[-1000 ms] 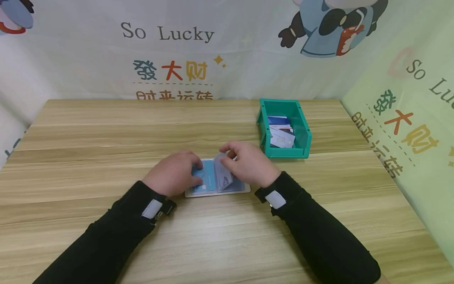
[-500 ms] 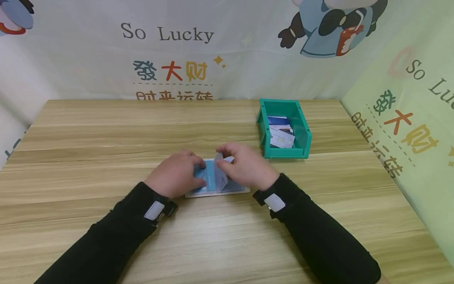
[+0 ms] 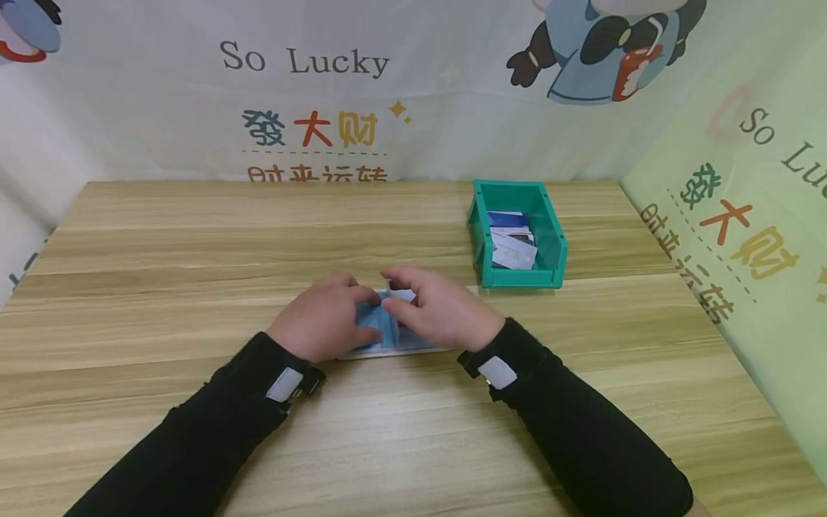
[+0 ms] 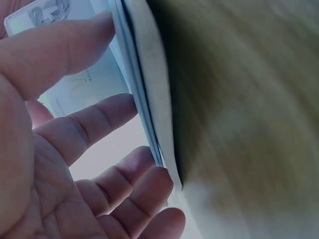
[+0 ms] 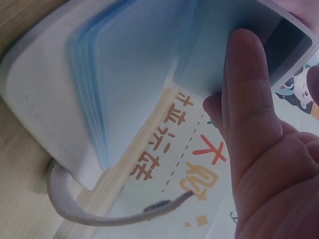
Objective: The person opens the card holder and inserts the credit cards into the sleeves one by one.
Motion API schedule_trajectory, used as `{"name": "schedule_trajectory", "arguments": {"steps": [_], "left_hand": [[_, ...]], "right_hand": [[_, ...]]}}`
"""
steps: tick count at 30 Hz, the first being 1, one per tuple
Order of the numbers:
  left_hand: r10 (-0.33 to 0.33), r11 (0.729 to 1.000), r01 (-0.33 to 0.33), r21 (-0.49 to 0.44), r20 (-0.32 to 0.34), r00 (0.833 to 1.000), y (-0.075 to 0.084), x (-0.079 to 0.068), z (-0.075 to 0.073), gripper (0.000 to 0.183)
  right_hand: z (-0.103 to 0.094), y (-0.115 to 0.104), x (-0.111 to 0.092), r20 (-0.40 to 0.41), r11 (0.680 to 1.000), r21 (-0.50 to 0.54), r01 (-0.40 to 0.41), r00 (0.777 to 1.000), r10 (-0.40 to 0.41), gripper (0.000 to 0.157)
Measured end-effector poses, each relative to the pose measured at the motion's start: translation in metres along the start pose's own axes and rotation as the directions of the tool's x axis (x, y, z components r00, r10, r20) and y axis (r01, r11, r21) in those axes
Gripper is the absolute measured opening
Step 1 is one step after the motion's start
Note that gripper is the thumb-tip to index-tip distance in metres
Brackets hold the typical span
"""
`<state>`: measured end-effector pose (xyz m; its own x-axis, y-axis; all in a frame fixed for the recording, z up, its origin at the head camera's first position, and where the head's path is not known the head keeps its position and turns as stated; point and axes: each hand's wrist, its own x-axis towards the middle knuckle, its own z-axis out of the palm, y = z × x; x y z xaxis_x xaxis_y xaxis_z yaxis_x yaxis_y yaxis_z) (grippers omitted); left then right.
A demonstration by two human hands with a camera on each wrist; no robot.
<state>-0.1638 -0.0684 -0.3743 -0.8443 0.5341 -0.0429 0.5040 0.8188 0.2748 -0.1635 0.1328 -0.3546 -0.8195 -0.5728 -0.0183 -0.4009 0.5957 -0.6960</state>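
Observation:
A small white-covered card holder (image 3: 371, 319) lies spread on the table, its translucent blue sleeves fanned toward the middle. My left hand (image 3: 316, 319) holds down its left side; in the left wrist view the thumb and fingertips sit at the edge of the stacked sleeves (image 4: 134, 79). My right hand (image 3: 446, 309) pinches one upright sleeve page (image 5: 204, 59), which carries a card with a dark stripe. More blue pages (image 5: 134, 84) and a cover strap with a snap (image 5: 94, 218) show in the right wrist view. The hands hide much of the holder.
Behind my right hand stands a green bin (image 3: 557, 240) with several cards (image 3: 513, 253) lying in it. The wooden table (image 3: 258, 230) ends at a printed backdrop (image 3: 439, 108), which continues up the right side.
My right hand has moved left, bringing the sleeve page from leaning right to about upright over the holder's middle. My left hand has shifted slightly right.

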Motion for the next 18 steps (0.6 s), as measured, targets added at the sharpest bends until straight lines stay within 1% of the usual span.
{"name": "schedule_trajectory", "arguments": {"steps": [2,5,8,11,14,18], "left_hand": [[0.005,1.000,-0.005,0.006,-0.008,1.000,0.0000,-0.0002,0.0003,0.051],[-0.005,1.000,0.005,-0.003,-0.021,1.000,-0.0011,0.0000,0.0011,0.048],[-0.016,1.000,0.016,-0.018,-0.030,0.999,-0.0018,0.0003,0.0013,0.048],[-0.032,0.999,0.032,-0.019,-0.024,0.999,-0.0017,0.0001,0.0007,0.051],[-0.057,0.998,0.057,-0.009,-0.008,0.998,-0.0019,-0.0006,0.0003,0.057],[-0.066,0.998,0.066,0.025,0.013,0.998,-0.0050,-0.0018,0.0008,0.070]], "right_hand": [[0.0013,-0.0001,-0.0001,0.014,1.000,0.007,0.014,1.000,-0.014,0.049],[0.0036,-0.0002,-0.0003,0.041,1.000,0.011,0.029,0.999,-0.030,0.049],[0.0057,-0.0008,-0.0009,0.077,1.000,0.012,0.024,0.997,-0.025,0.047],[0.0067,-0.0023,-0.0016,0.108,1.000,-0.018,-0.007,0.994,0.009,0.043],[0.0069,-0.0040,-0.0022,0.132,0.997,-0.071,-0.037,0.990,0.046,0.040],[0.0077,-0.0052,-0.0026,0.164,0.990,-0.136,-0.036,0.985,0.058,0.038]]}}
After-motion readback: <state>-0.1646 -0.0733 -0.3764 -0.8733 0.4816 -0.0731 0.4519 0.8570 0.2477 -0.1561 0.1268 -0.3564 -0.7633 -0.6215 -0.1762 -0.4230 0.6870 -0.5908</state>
